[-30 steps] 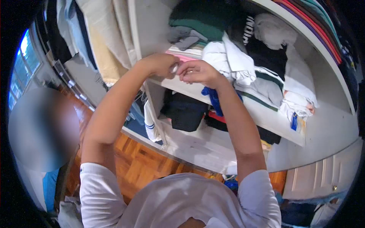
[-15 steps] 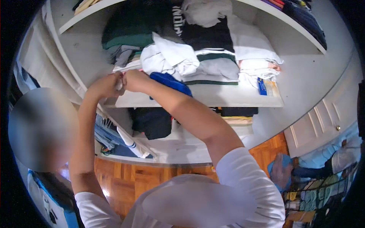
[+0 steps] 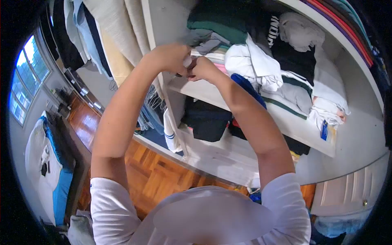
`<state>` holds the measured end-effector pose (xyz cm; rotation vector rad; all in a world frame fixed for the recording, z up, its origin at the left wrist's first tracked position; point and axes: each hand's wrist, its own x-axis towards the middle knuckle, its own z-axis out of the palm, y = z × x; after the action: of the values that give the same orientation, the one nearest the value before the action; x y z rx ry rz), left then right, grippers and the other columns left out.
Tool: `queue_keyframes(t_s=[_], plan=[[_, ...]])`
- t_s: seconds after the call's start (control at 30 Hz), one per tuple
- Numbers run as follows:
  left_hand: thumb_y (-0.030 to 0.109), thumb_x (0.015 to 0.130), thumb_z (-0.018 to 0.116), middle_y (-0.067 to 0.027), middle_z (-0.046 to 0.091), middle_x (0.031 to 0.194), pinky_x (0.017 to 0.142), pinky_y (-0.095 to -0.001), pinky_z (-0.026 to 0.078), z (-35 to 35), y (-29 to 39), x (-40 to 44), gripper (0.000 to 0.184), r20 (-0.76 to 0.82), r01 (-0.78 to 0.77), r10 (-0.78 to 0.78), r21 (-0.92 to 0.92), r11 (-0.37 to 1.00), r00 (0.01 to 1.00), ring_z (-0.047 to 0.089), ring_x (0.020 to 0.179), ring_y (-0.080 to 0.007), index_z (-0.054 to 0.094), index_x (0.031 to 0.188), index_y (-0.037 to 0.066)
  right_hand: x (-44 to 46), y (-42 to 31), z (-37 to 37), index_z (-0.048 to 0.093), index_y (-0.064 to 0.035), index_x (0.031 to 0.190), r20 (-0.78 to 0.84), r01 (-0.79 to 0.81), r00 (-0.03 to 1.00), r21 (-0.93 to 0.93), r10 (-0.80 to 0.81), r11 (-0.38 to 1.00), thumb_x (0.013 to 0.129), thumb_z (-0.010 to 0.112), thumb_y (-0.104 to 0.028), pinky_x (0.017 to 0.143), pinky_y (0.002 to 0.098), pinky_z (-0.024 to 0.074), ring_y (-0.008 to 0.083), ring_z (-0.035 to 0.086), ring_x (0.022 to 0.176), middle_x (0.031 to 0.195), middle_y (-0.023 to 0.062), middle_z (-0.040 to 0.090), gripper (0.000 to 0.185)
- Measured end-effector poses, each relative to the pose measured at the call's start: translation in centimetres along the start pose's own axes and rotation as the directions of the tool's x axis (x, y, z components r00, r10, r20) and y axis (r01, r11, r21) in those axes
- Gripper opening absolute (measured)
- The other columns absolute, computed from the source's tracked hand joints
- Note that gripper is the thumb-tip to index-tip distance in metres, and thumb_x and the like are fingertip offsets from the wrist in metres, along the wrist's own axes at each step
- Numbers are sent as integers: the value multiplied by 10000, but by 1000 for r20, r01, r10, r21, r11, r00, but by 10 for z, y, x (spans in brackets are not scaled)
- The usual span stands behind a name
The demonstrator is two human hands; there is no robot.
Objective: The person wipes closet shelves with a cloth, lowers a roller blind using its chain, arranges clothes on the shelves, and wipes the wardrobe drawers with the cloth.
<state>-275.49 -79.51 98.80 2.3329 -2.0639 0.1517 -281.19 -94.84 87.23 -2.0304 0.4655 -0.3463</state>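
Both hands meet near the front left part of a white wardrobe shelf, with a small white object between them. The left hand has its fingers bent round that object in what looks like a narrow, closed grip. The right hand is curled too, its fingertips right at the object, but whether its grip pinches the thing or only touches it, I cannot tell. Compared with half a second ago, the view has swung round: the shelf now slants down to the right, and the hanging cream fabric and the bed at the left show more fully. The hands have stayed together through this, and the right forearm no longer reaches so far sideways. The piles look the same: a pink folded cloth just behind the right hand, a crumpled white garment to its right, and a blue cloth beside the right forearm. That suggests the handling is centred on the small object, with the clothes left alone. What the object is remains too small and covered to make out.
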Motion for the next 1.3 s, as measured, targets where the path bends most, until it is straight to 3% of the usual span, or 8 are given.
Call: queue_keyframes(t_s=[0.03, 0.1, 0.2, 0.33, 0.63, 0.77, 0.97, 1.3], plan=[[206, 564, 710, -204, 630, 879, 728, -427, 479, -1, -1, -2, 497, -4, 0, 0, 7, 1000, 1000, 599, 856, -356, 575, 1013, 41, 4, 2, -1, 647, 58, 859, 113, 326, 945, -345, -306, 880, 685, 618, 34, 585, 254, 536, 172, 631, 664, 792, 129, 644, 178], [204, 567, 705, -199, 632, 870, 726, -425, 480, 5, -6, -2, 487, 5, -18, 18, 15, 1000, 1000, 600, 844, -357, 577, 1008, 43, 11, 5, -10, 654, 47, 879, 558, 736, 578, -671, -596, 86, 681, 617, 32, 566, 249, 529, 165, 628, 648, 774, 121, 643, 202], [201, 574, 700, -195, 634, 852, 720, -421, 483, 11, -8, -4, 478, -2, -48, 48, 29, 998, 999, 603, 821, -361, 579, 1010, 46, 21, 23, -9, 680, -36, 771, 27, 129, 992, -265, -126, 956, 629, 680, -126, 558, 308, 509, 179, 631, 560, 667, 122, 652, 168], [211, 578, 703, -194, 636, 830, 710, -419, 487, 27, -9, 2, 470, 37, -100, 97, 91, 991, 995, 610, 793, -361, 588, 1005, 49, -1, 6, -31, 679, -76, 771, -158, 85, 984, -14, -86, 996, 628, 667, -100, 570, 295, 482, 210, 619, 577, 653, 112, 632, 145], [280, 603, 718, -176, 635, 927, 768, -384, 480, 66, -11, 34, 546, 89, -107, 120, -139, 985, 989, 607, 864, -319, 584, 1087, 69, -6, 34, -48, 627, -47, 704, 119, 526, 850, -237, -513, 817, 622, 690, -111, 577, 330, 465, 243, 575, 610, 686, 80, 601, 122], [286, 600, 722, -181, 634, 936, 772, -390, 478, 60, -14, 34, 534, 128, -44, 58, -106, 993, 990, 607, 866, -326, 595, 1069, 65, -33, -1, -37, 642, 25, 717, -84, -40, 995, 227, 61, 973, 651, 691, -84, 531, 315, 467, 177, 590, 555, 638, 78, 617, 137], [278, 578, 740, -188, 638, 905, 745, -392, 484, 22, -7, 7, 517, 90, 45, -41, -38, 998, 995, 612, 840, -331, 612, 1015, 33, -28, -8, -30, 655, 41, 797, 40, 118, 993, -302, -111, 946, 683, 710, -170, 558, 234, 450, 104, 575, 629, 697, 78, 630, 246], [298, 593, 764, -204, 640, 854, 743, -399, 495, 55, -15, 4, 483, -27, -33, 31, -90, 995, 999, 625, 801, -346, 619, 929, -18, -30, -16, -29, 671, 14, 840, -133, 190, 958, -366, -253, 911, 643, 701, -284, 657, 288, 489, 207, 641, 690, 772, 167, 662, 359]])
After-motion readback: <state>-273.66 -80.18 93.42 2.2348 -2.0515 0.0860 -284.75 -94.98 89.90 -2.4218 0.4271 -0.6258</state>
